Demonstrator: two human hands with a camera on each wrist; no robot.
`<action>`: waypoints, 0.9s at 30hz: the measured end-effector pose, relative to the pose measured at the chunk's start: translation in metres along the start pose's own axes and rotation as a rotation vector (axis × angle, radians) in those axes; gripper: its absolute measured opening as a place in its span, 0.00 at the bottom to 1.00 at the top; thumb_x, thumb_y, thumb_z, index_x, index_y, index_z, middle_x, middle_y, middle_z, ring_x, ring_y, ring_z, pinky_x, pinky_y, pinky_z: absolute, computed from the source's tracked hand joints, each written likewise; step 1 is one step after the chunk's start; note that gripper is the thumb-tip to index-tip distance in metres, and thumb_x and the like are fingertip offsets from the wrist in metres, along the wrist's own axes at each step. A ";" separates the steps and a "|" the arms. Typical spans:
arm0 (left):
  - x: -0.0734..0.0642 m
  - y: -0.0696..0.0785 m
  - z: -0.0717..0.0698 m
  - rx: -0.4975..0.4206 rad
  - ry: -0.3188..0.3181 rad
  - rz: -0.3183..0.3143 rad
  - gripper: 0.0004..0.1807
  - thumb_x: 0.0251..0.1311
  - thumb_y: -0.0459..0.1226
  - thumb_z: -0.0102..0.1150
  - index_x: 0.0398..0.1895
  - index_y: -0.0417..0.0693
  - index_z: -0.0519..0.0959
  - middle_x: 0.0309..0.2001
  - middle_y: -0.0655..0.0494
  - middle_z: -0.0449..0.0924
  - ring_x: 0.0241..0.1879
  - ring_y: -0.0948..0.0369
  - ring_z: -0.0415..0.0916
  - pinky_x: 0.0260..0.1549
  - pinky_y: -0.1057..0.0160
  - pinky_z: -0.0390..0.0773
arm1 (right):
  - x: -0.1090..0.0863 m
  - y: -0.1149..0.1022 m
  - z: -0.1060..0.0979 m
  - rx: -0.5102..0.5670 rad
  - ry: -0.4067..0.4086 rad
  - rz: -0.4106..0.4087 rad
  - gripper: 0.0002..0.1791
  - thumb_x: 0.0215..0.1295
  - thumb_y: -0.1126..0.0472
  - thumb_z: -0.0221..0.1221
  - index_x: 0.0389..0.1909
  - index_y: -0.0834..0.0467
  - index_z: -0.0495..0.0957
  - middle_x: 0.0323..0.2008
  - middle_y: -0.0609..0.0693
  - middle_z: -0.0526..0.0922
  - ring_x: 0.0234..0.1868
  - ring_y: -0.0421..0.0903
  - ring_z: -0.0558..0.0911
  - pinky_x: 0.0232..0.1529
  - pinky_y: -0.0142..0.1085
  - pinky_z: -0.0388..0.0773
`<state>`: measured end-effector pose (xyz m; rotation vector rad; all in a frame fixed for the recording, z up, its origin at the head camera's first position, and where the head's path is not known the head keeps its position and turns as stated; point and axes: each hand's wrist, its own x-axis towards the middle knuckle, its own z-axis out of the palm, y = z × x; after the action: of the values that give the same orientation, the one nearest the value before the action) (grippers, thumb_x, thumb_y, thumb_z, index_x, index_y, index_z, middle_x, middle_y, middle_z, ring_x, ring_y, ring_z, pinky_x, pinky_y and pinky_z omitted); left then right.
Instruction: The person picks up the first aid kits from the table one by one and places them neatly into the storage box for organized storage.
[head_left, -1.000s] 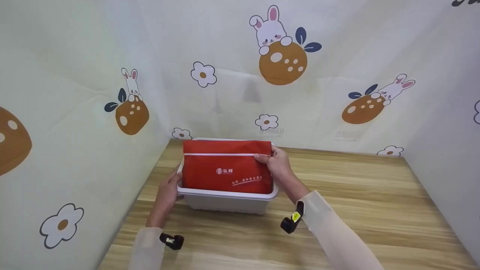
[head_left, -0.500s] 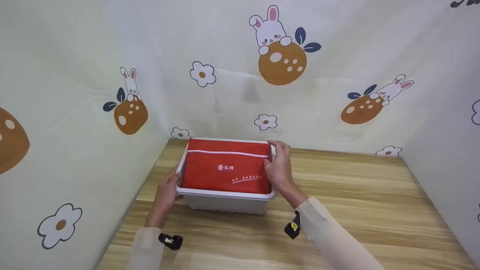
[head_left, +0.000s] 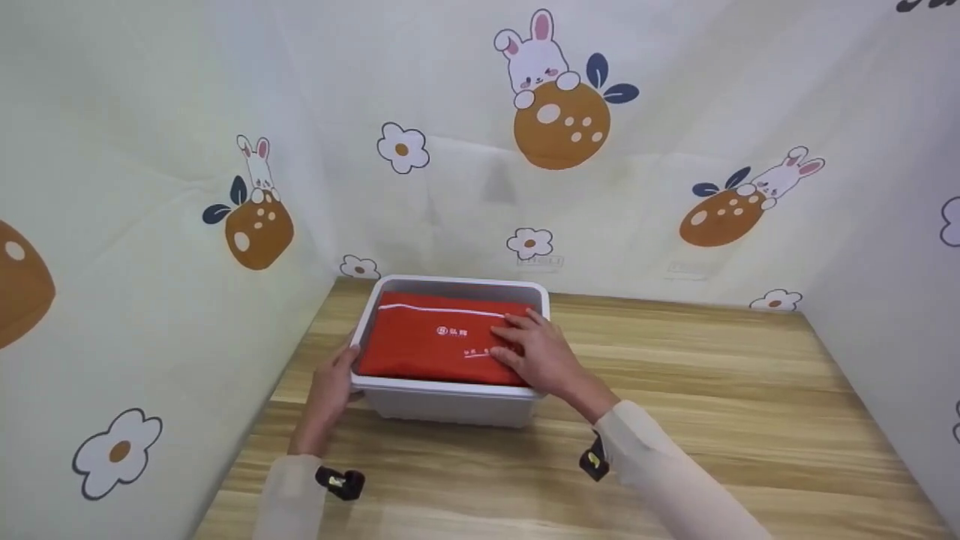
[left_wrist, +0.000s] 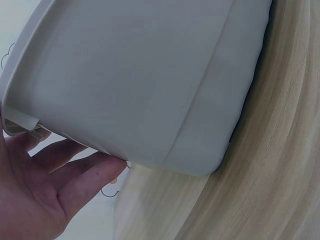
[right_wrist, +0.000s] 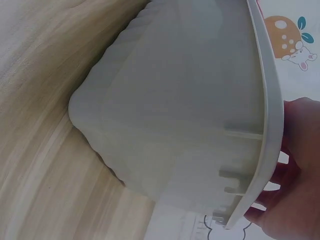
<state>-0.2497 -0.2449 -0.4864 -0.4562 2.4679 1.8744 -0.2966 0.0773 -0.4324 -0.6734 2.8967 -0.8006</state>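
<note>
A red fabric bag [head_left: 420, 349] with a white stripe and white lettering lies folded inside a white plastic storage bin [head_left: 450, 407] in the head view. My left hand [head_left: 330, 390] grips the bin at its left side. In the left wrist view its fingers lie against the bin's wall [left_wrist: 125, 85], just under the rim. My right hand [head_left: 546, 365] rests on the bag's right part with fingers spread and covers some lettering. The right wrist view has this hand [right_wrist: 297, 185] behind the bin's rim [right_wrist: 270, 100], where the bag is mostly hidden.
The bin stands on a wood-grain table [head_left: 712, 405], near its back left. Pale cloth walls [head_left: 450, 202] with rabbit and flower prints close in the back and both sides. Black wrist cameras [head_left: 341, 482] sit on both sleeves.
The right hand has let go of the bag's upper right edge and moved onto its top. The bag's far edge has sunk below the bin's rim. The left hand stays put.
</note>
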 end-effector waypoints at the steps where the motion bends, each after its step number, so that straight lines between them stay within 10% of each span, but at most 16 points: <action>1: 0.000 0.000 0.000 0.002 0.000 0.002 0.33 0.77 0.52 0.34 0.77 0.43 0.59 0.71 0.33 0.65 0.67 0.41 0.70 0.59 0.46 0.79 | 0.000 0.000 0.000 -0.002 -0.003 0.002 0.29 0.67 0.46 0.62 0.69 0.47 0.73 0.74 0.53 0.68 0.79 0.60 0.55 0.77 0.59 0.52; 15: 0.002 0.001 -0.004 0.023 -0.041 0.008 0.30 0.78 0.51 0.32 0.79 0.57 0.55 0.77 0.38 0.56 0.68 0.40 0.67 0.57 0.43 0.80 | -0.012 0.008 0.006 0.128 0.132 -0.056 0.25 0.66 0.51 0.65 0.63 0.54 0.79 0.69 0.55 0.74 0.77 0.60 0.59 0.77 0.59 0.54; 27: -0.001 0.007 -0.006 0.120 -0.021 0.016 0.31 0.77 0.49 0.33 0.79 0.48 0.57 0.72 0.33 0.64 0.61 0.42 0.75 0.51 0.47 0.84 | -0.046 0.032 0.004 0.246 0.422 -0.160 0.11 0.64 0.62 0.66 0.47 0.57 0.87 0.57 0.53 0.83 0.65 0.54 0.75 0.67 0.56 0.72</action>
<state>-0.2497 -0.2489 -0.4781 -0.4112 2.5596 1.7140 -0.2675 0.1194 -0.4547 -0.7998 3.0408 -1.4520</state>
